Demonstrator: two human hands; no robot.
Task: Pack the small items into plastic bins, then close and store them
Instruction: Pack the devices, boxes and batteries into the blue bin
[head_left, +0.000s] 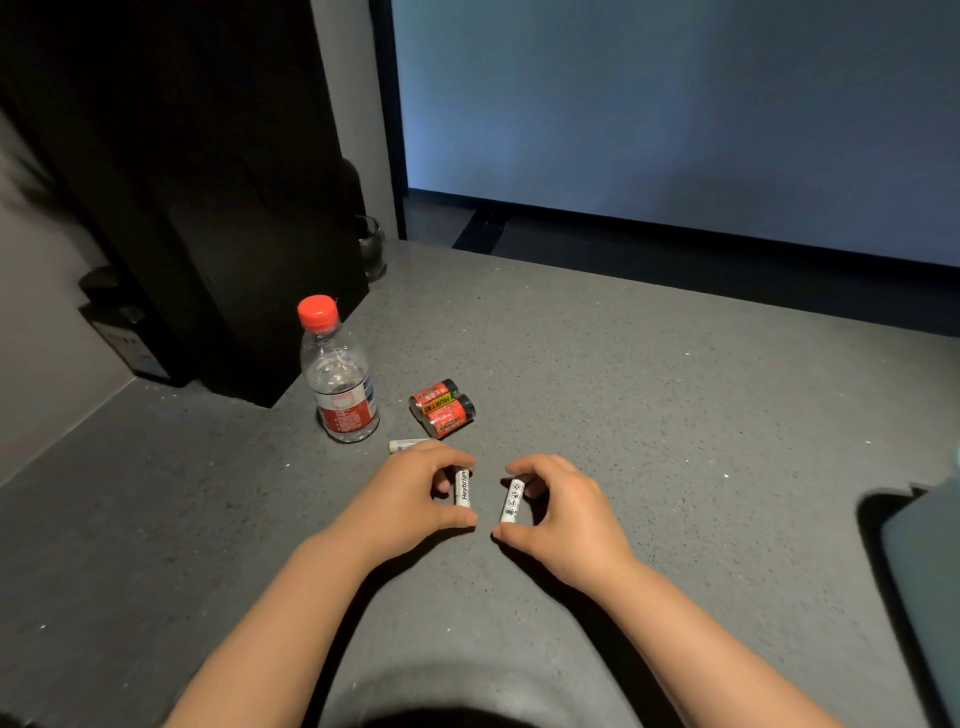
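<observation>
The worktop (623, 415) looks matt, speckled grey stone; the bottle (340, 384) is clear glossy plastic; 2 red batteries (441, 408) shine.

white batteries (463, 487) pinched upright, red batteries (442, 408) lying paired

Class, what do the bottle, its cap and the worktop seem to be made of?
Bottle: clear glossy plastic, probably; see-through with highlights.
Cap: opaque red plastic, smooth.
Worktop: grey speckled stone or composite, matte; pale flecks show, material uncertain.

I seem to be at a home or hotel counter: grey speckled worktop (649, 415) under my hands, big screen (675, 104) beyond them, water bottle (340, 374) and glass (371, 249) ahead-left.
</observation>
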